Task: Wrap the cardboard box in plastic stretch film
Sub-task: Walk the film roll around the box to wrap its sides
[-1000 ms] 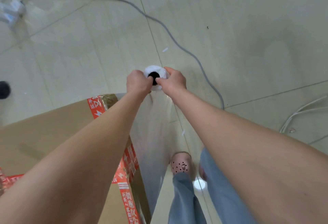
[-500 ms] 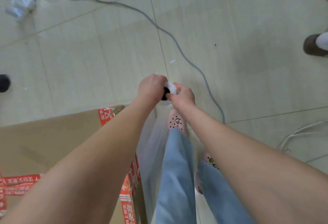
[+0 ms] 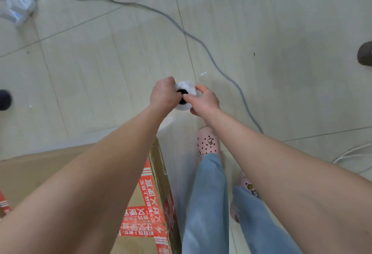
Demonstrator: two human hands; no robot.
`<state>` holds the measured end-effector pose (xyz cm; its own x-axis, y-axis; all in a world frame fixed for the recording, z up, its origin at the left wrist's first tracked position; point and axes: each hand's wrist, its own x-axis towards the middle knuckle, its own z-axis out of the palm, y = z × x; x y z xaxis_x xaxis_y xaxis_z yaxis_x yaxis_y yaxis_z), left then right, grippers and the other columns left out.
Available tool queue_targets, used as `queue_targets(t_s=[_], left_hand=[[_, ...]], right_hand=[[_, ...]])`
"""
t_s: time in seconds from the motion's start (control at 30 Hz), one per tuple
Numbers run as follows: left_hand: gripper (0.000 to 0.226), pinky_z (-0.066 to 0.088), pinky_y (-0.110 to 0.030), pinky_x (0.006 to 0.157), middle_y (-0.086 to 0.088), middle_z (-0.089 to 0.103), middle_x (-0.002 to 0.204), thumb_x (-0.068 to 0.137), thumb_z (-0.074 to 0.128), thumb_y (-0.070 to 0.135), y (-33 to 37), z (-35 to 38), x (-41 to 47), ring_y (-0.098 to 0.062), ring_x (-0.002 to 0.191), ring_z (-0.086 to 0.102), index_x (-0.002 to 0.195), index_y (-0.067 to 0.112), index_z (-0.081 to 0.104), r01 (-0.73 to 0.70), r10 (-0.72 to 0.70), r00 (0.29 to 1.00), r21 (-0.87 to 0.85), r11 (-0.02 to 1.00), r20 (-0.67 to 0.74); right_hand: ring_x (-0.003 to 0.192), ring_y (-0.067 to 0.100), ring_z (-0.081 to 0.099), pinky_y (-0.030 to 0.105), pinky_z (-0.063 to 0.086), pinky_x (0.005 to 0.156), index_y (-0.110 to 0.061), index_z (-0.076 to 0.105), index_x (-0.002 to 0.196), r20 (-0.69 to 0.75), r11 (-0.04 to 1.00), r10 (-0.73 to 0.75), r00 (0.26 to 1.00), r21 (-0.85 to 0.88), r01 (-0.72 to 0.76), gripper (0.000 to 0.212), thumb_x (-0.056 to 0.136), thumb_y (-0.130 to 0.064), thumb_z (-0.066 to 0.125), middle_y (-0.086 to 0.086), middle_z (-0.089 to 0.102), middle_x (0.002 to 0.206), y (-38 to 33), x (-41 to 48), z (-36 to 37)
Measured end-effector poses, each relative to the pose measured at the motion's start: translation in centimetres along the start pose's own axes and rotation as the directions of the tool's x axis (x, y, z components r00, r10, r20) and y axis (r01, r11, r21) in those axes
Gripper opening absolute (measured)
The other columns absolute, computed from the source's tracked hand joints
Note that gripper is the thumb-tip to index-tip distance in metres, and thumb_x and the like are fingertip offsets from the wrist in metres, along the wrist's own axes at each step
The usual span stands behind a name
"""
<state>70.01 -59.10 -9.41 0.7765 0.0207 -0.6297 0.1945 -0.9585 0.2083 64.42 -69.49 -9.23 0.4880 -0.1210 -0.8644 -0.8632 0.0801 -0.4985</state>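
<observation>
**When the Film Runs Off the Box Corner: Hazards and Grip**

Because we judge the wrap to be only partly done, with the roll due to be walked round the next side, we check the following points first.

**Hazards.** A thin grey cable (image 3: 201,42) crosses the pale tiled floor (image 3: 100,72) just beyond the roll and passes near the pink perforated clogs (image 3: 207,143). A step taken without looking could catch it. Looped white cables (image 3: 352,153) lie toward the floor's right edge. The translucent sheet of film (image 3: 177,153) runs from the roll back along the box's right side. We judge that too hard a pull could tear it on the box's far right corner. Too weak a pull would leave it slack and wrinkled.

**Position.** The large brown cardboard box (image 3: 40,163), sealed with red printed tape, stands on the floor to our left. The white roll of plastic stretch film (image 3: 186,85) shows its dark core end-on to us. We hold it just off the box's far right corner.

**Grip.** Our left hand (image 3: 164,94) is curled round the roll's left side, with its fingertips at the core mouth. Our right hand (image 3: 205,100) is curled closely round the right side, with the thumb laid across the core. Neither hand holds anything else.
</observation>
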Motion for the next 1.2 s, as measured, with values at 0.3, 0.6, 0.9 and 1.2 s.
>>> queue_targets(t_s=[0.3,0.6,0.9,1.2], left_hand=[[0.008,0.056,-0.044,0.067,-0.013,0.060,0.085,0.079,0.054,0.013,-4.0,-2.6,1.5,-0.035,0.078,0.064,0.085,0.007,0.053,0.074,-0.074,0.997,-0.066,0.995,-0.006],[0.009,0.056,-0.047,0.068,-0.014,0.062,0.087,0.079,0.055,0.014,-7.0,-3.6,1.7,-0.035,0.076,0.065,0.083,0.007,0.052,0.151,-0.155,0.988,-0.132,0.980,-0.022],[0.016,0.056,-0.034,0.056,-0.014,0.067,0.086,0.082,0.058,0.017,-8.2,-4.0,0.9,-0.029,0.057,0.066,0.083,0.001,0.059,0.399,-0.417,0.906,-0.459,0.794,0.066],[0.032,0.036,-0.034,0.061,-0.006,0.052,0.107,0.085,0.055,0.017,-9.8,-6.3,2.3,-0.028,0.088,0.056,0.116,0.010,0.048,-0.067,0.066,0.998,0.131,0.989,0.008]], right_hand=[[0.111,0.033,0.059,0.049,0.051,0.090,-0.004,0.052,0.129,0.017,0.996,-0.034,0.999,-0.088,0.036,0.050,0.081,-0.013,0.064,0.011,0.054,0.134,-2.5,0.7,4.3],[0.112,0.021,0.058,0.037,0.050,0.095,-0.015,0.045,0.140,0.094,0.989,-0.032,0.995,-0.141,0.045,0.063,0.081,-0.018,0.067,0.002,0.052,0.136,-3.6,1.3,7.1],[0.094,0.021,0.054,0.025,0.041,0.075,-0.014,0.056,0.123,0.020,0.960,-0.074,0.997,-0.269,0.077,0.041,0.082,-0.012,0.061,0.005,0.058,0.122,-5.5,0.4,9.5],[0.085,0.027,0.057,0.027,0.040,0.061,-0.019,0.065,0.092,0.200,0.731,-0.105,0.974,-0.649,0.212,0.018,0.083,-0.010,0.052,0.003,0.062,0.084,-8.4,0.9,11.5]])
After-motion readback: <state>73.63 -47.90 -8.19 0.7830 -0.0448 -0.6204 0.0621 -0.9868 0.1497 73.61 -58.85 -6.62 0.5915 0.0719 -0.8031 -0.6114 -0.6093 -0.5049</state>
